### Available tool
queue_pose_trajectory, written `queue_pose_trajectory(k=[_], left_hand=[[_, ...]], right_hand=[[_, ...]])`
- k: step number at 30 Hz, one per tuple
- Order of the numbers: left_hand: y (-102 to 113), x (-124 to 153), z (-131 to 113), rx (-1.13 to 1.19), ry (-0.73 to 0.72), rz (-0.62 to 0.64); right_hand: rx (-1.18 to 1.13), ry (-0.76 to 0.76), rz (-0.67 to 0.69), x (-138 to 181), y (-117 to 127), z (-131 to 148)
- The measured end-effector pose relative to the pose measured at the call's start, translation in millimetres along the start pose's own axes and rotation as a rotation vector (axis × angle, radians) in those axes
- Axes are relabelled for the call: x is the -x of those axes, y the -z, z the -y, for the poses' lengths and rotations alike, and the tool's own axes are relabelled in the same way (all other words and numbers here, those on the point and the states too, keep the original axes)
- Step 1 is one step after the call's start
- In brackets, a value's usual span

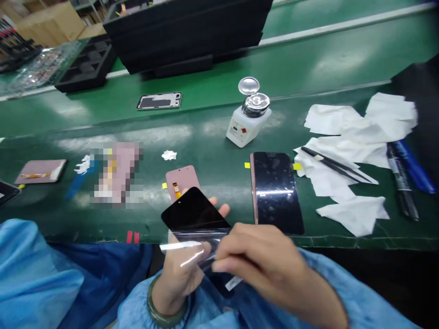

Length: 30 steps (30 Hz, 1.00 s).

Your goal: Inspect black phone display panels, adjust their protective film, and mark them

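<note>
My left hand [183,267] is closed around a black phone screen [195,210], held tilted just over the bench's front edge. Between thumb and fingers, my right hand [257,260] pinches a clear protective film [192,246]. The film is bent up over the screen's middle, while the upper part of the black glass shows bare. A small white label [233,283] sits near the screen's lower end. Behind my left hand lies a pink-backed screen panel [183,178] with an orange flex cable. To the right, a stack of dark screens [276,192] with yellow tabs rests on the bench.
A white solvent bottle [248,123] stands behind, its metal lid raised. White wipes [360,132], black tweezers [334,164] and markers [403,183] lie right. A phone frame [159,100] is further back, before a black bin [192,36]. A neighbour's blue sleeve [34,274] is at left.
</note>
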<state>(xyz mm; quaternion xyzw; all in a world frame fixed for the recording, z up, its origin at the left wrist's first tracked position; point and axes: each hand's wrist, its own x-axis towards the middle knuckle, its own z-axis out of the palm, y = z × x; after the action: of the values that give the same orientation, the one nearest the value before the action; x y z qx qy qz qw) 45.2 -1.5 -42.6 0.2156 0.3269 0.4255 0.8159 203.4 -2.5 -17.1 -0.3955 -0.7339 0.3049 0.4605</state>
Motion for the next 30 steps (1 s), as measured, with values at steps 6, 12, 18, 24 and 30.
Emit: queue_pose_trajectory(k=[6, 12, 18, 24, 30], left_hand=[[5.9, -3.3, 1.0, 0.05, 0.072, 0.259], [-1.6, -5.4, 2.0, 0.268, 0.208, 0.205], [-4.0, -6.9, 7.4, 0.157, 0.201, 0.08], [-11.4, -20.6, 5.4, 0.207, 0.187, 0.057], [-14.9, -28.4, 3.8, 0.192, 0.18, 0.023]], right_hand=[[-0.574, -0.449, 0.112, 26.4, 24.6, -38.7], [-0.896, -0.519, 0.06, 42.7, 20.9, -49.0], [-0.963, -0.554, 0.025, 35.6, 27.3, -48.9], [-1.153, -0.859, -0.203, 28.6, 29.0, -46.1], [-1.375, -0.953, -0.367, 22.6, 30.8, -43.4]])
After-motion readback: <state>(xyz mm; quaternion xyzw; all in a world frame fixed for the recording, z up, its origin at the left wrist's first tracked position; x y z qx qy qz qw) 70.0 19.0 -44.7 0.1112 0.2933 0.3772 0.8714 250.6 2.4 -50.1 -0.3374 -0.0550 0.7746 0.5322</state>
